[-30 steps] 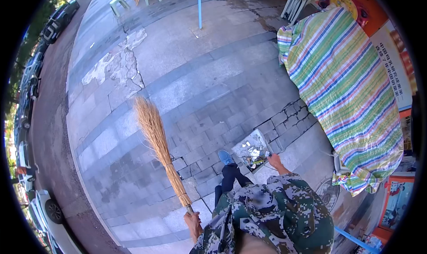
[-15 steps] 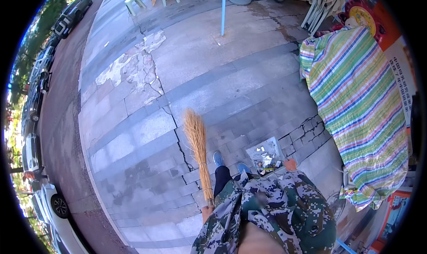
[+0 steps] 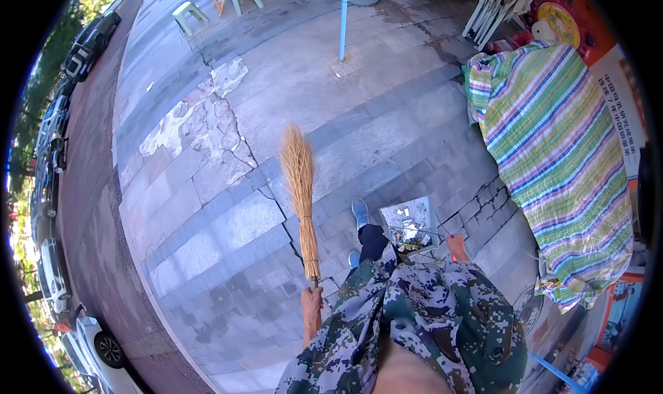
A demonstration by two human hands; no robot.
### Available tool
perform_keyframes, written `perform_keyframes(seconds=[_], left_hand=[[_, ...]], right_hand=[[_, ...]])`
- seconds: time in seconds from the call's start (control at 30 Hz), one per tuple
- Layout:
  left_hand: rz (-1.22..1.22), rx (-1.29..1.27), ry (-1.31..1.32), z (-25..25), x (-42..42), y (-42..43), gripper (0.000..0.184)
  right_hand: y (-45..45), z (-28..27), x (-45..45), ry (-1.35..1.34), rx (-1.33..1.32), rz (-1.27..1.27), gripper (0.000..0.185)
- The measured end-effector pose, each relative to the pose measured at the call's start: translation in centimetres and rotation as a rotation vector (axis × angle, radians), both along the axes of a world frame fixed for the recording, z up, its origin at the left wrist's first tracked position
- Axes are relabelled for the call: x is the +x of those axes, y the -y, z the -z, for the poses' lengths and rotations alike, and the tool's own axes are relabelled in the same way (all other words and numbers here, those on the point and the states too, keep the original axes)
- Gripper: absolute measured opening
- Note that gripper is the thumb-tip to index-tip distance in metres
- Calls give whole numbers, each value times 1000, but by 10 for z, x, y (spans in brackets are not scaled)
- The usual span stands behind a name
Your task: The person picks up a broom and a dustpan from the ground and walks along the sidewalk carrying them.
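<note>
My left hand is wrapped round the short handle of a straw broom, whose bristles point forward over the paving. On the other side, my right hand is closed on the thin wire handle of a dustpan. White scraps and other litter lie inside the pan, which hangs or rests just ahead of my right foot side; I cannot tell if it touches the ground. A blue shoe shows between broom and pan.
Cracked paving spreads ahead. A striped tarp covers something bulky on the right. A blue pole rises in front, with plastic stools beyond. Parked cars line the road at left.
My left hand has swung forward with the broom, so more of my forearm shows. One foot has stepped ahead. The dustpan stays at my right side.
</note>
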State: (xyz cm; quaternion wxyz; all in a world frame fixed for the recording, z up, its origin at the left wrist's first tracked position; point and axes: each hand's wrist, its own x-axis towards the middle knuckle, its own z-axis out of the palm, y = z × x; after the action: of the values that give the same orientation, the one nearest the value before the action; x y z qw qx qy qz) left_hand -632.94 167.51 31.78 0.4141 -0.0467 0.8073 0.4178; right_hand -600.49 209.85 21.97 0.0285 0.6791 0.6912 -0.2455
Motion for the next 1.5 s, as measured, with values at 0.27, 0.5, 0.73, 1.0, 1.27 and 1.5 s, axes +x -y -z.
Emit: perform_keyframes(seconds=[0.27,0.5,0.73,1.0,1.27,1.5], left_hand=[[152,-87,-41,-44,-92,-112,35],[7,-18,200,-76,-204,-196,32],[-6,-36,163,-99,-414,-287,20],[314,-245,-198,-53,-546,-414,15],[986,-490,-173,62,-533,-484,17],[1288,-622,24,-105,-554,-331,15]], right_hand=[[-69,55,-95,90,-176,90,39],[-128,8,-233,67,-286,100,42],[-198,-6,-377,62,-273,-26,34],[-281,-10,-464,100,-282,-65,33],[-374,0,-508,110,-313,-52,29],[-384,-19,-494,149,-361,47,30]])
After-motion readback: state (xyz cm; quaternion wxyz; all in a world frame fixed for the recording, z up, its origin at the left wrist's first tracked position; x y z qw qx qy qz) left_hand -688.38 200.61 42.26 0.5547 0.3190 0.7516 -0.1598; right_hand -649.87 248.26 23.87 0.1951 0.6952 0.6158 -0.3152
